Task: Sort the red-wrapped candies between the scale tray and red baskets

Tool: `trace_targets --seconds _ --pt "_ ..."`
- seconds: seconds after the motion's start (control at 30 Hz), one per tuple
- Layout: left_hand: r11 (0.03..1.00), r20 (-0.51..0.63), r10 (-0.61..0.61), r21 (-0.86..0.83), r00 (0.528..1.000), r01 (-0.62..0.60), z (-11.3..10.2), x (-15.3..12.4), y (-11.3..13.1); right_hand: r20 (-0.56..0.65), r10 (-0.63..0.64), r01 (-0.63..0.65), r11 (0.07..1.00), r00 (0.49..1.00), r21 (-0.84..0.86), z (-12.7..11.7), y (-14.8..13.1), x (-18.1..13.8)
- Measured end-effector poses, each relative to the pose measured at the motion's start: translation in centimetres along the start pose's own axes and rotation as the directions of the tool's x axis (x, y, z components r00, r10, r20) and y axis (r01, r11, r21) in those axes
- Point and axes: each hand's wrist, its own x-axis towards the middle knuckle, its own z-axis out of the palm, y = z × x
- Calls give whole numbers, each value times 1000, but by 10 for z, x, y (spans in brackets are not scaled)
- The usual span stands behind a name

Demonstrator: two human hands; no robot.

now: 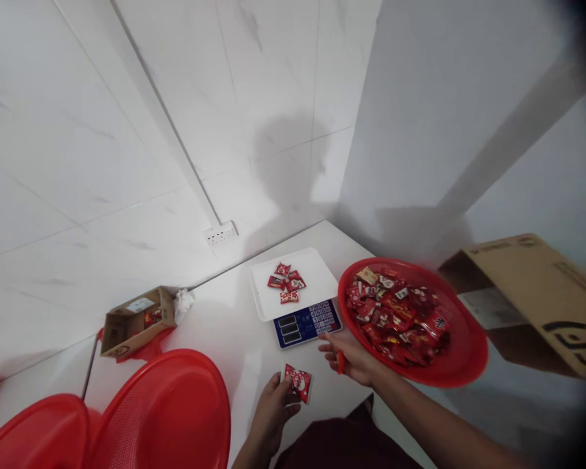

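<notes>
Between the thumb and fingers of my left hand (273,405) is a red-and-white snack packet (299,383), held over the white table. My right hand (351,359) is curled around a small orange-red object (340,362); its kind is hard to make out, as the fingers partly cover it. That hand is just in front of the keypad of a digital scale (300,324). Several small red packets (288,281) lie grouped on the scale's white tray (264,306). Beside my right forearm, a red plastic basket (471,345) holds a heap of mixed red packets (395,312).
Two red baskets (219,391) (34,433) stand at the lower left. Behind them is an open cardboard box (139,322) with packets inside, next to crumpled white paper (183,303). A larger cardboard box (542,293) is at the right. Walls border the table; one has a socket (219,233).
</notes>
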Motion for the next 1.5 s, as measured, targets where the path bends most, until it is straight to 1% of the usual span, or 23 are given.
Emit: trace_targets --seconds 0.1,0.17,0.27,0.33,0.47,0.53,0.57,0.63,0.7,0.77,0.87,0.93,1.0,1.07,1.13,1.23,1.33,1.4,1.5 --pt "998 -9 -20 -60 1000 20 0 -2 2 39 149 -152 986 988 63 -15 26 -16" --pt "995 17 -38 -93 999 39 1 -1 3 70 194 -200 976 978 91 -21 37 -23" --pt "991 62 -52 -117 997 59 2 0 4 86 192 -201 973 978 112 -23 43 -28" --pt "992 62 -59 -112 996 66 4 0 4 87 177 -187 975 980 120 -22 42 -29" --pt "999 63 -30 -21 998 32 6 -3 3 122 148 -161 981 981 104 -16 38 -33" --pt "1000 99 11 16 995 -13 6 -4 2 154 109 -117 992 982 40 -13 39 -36" --pt "999 113 31 32 993 -35 6 -4 1 172 83 -81 997 982 -19 -10 41 -37" --pt "995 128 72 67 989 -81 6 -4 -1 217 34 10 980 976 -197 -5 45 -38" --pt "989 150 117 76 982 -130 8 -3 -2 266 8 104 909 964 -404 1 51 -38" --pt "983 181 164 49 970 -175 10 -3 -3 332 -24 212 812 943 -544 8 56 -36" --pt "976 212 206 21 955 -215 13 -4 -1 413 -88 346 717 906 -605 18 60 -34" --pt "974 232 210 33 950 -223 12 -6 1 397 -103 356 682 912 -639 23 59 -33" --pt "972 235 191 88 953 -216 10 -9 4 349 -94 320 662 932 -677 26 57 -34" --pt "963 215 165 175 962 -204 7 -12 6 331 -77 294 671 940 -680 27 54 -36" --pt "951 202 144 242 969 -192 5 -13 5 360 -55 292 704 931 -647 27 51 -40" --pt "935 230 155 279 961 -218 3 -14 4 435 -20 293 767 900 -571 26 49 -44" --pt "892 244 222 340 944 -297 3 -12 4 493 -5 289 815 870 -503 25 50 -46" --pt "874 243 241 367 940 -319 4 -12 6 502 -5 282 832 865 -478 24 50 -46" --pt "893 254 204 347 945 -286 5 -11 9 489 11 256 841 872 -476 22 49 -45"
